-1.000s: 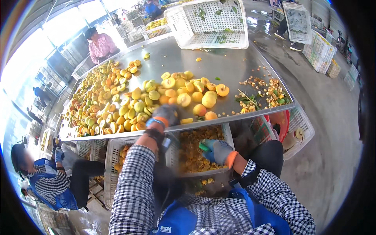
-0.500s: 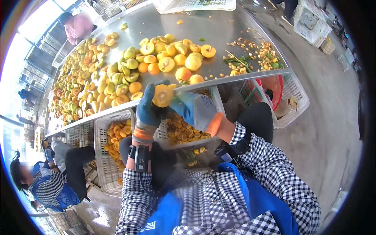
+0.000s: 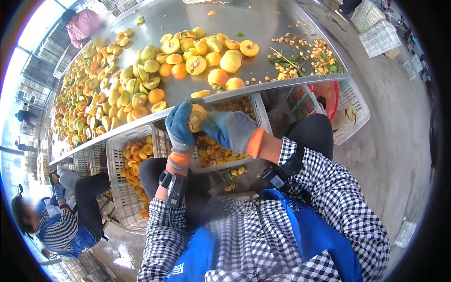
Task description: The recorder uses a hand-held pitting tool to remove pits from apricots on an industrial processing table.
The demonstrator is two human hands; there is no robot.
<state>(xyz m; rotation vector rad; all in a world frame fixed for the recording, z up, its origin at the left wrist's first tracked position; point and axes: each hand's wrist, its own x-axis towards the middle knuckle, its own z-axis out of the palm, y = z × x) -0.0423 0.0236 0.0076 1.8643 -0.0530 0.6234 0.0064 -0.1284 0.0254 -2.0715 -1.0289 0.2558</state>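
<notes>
Fruit between left hand and right hand

The yellow-orange fruit, its cut face showing, sits at the near edge of a metal table. The left hand's fingers are curled around it, gripping it from the side. The right hand's fingertips meet its other side, bent inward; whether they also hold something is hard to tell, since the glove hides it. Both gloves are blue and grey with orange cuffs.

Just below stands a white crate of yellow-brown pieces; to its left, another crate holds orange pieces. On the table, a single piece lies near the edge, with whole and cut fruits beyond. A broad heap of cut fruit spreads left; pits and leaves lie right.

As for writing, a white printed mark shows on the blue apron, and a wrist device bears tiny markings, too small to read. At far left sits a co-worker in stripes.
</notes>
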